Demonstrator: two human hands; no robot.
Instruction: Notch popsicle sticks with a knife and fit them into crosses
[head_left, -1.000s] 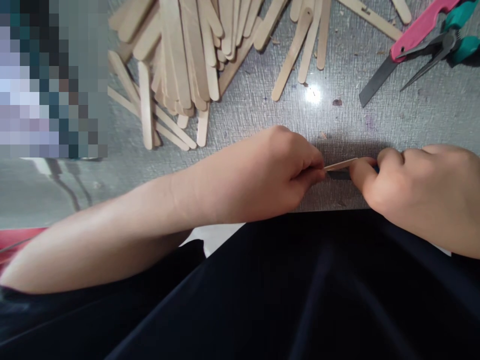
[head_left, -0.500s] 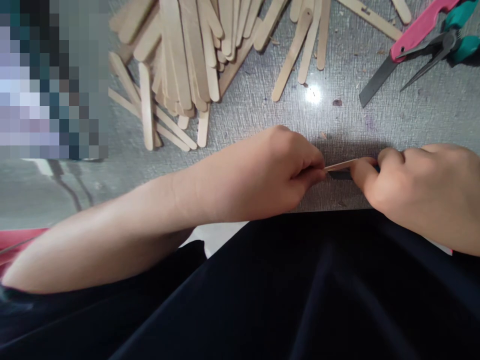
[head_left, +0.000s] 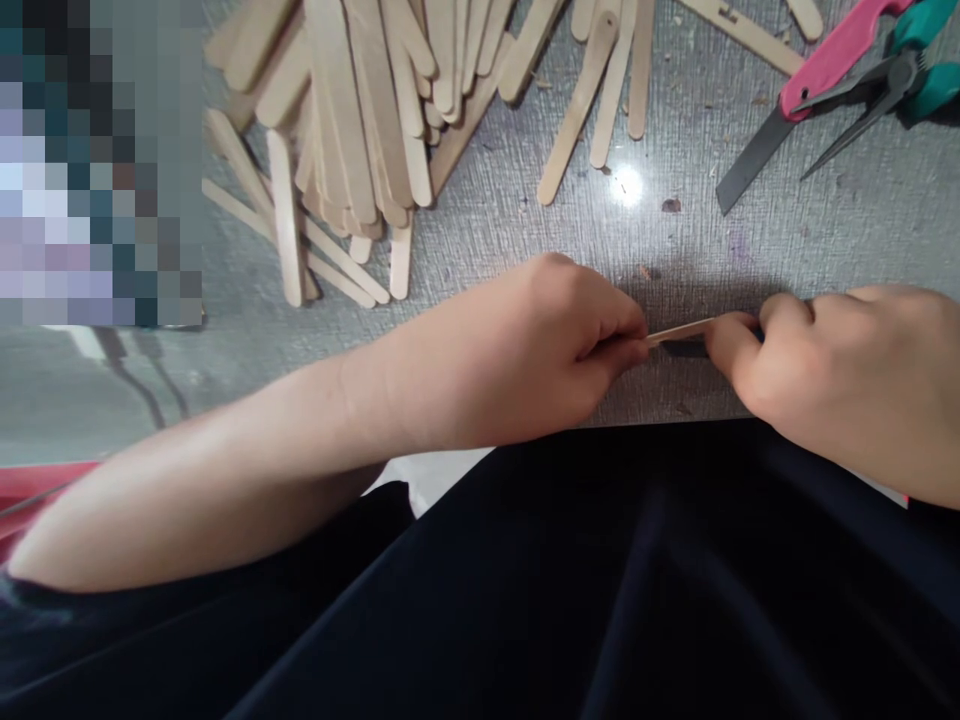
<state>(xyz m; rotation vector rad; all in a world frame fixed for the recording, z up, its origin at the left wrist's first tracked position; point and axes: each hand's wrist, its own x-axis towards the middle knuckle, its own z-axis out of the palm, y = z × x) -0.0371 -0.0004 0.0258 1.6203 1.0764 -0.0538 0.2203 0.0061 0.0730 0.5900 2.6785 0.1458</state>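
A thin wooden craft stick (head_left: 679,331), seen nearly edge-on, spans the gap between my two hands close to the table's front edge. My left hand (head_left: 581,345) is closed, pinching the stick's left end between thumb and fingertips. On the other end, the curled fingers of my right hand (head_left: 810,345) are closed, the thumb lying along the stick. A narrow dark strip (head_left: 686,349) shows just beneath the stick beside my right thumb; whether it is an object or a shadow I cannot tell. The right fingertips are hidden.
A large heap of craft sticks (head_left: 352,120) lies at the back left, with several looser ones (head_left: 577,110) beside it. At the back right are a pink-handled cutter (head_left: 817,70) with a dark blade and teal-handled pliers (head_left: 896,85). Wood crumbs dot the grey table (head_left: 480,220).
The view has shifted slightly, so the stick heap appears a little further left. Both hands keep their grip on the craft stick, almost unmoved.
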